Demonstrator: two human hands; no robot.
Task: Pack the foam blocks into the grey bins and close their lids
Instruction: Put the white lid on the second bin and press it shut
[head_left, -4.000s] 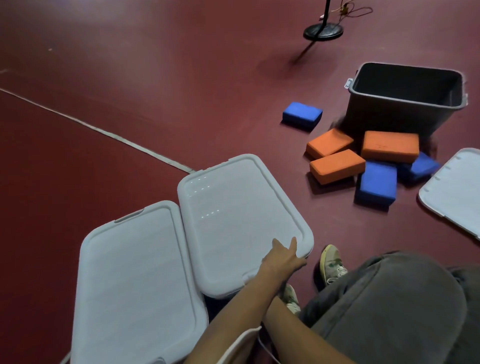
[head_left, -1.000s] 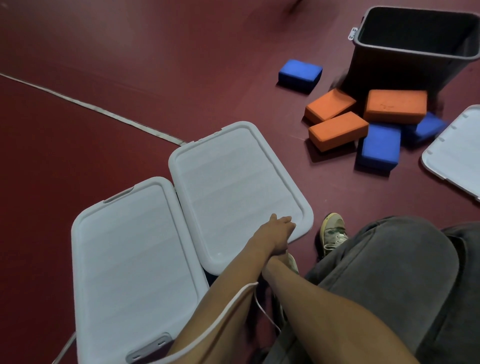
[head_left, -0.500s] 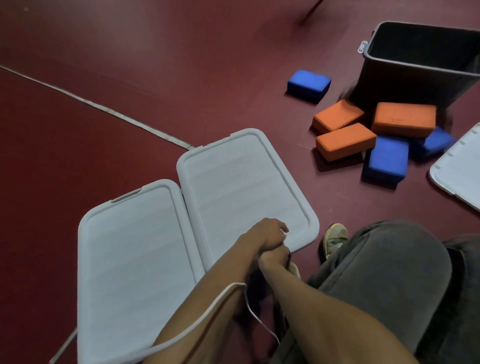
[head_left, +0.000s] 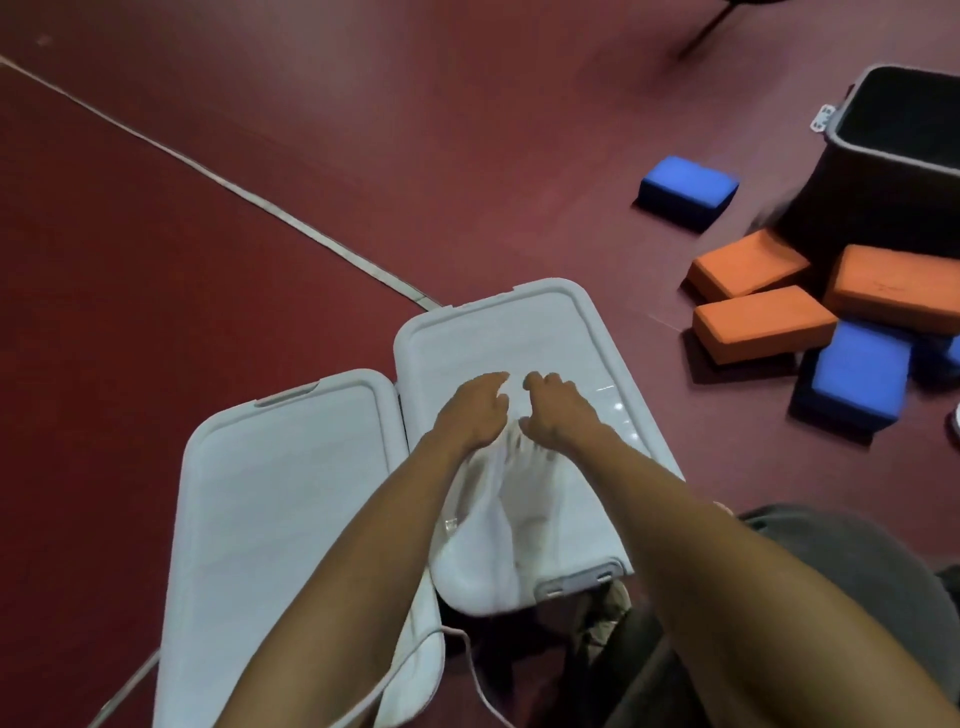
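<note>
White plastic is lying under both palms now: half a second ago the left hand (head_left: 475, 410) was hooking over the near edge of the right lid (head_left: 519, 332) with the right hand (head_left: 556, 415) tucked just below it, whereas both are now resting side by side on the middle of that lid, a narrow gap between them, fingers loosely bent and gripping nothing. The view is also sitting more directly above, so the lid's grey latch (head_left: 576, 582) is showing at its near edge. The left lid (head_left: 280, 467) is lying flat just beside it. The foam blocks (head_left: 763, 322) are lying on the dark red floor (head_left: 156, 260) well off to the right: a lone blue block (head_left: 688, 184), three orange blocks (head_left: 898, 286) crowding together, and a second blue block (head_left: 857, 369) against the nearest orange one, all by the open grey bin (head_left: 883, 197), which is standing lidless and partly cut off by the frame. Both forearms are covering the near half of the right lid, a white cable (head_left: 478, 680) is trailing below the left forearm, and a grey trouser knee (head_left: 857, 571) is filling the lower right corner.
</note>
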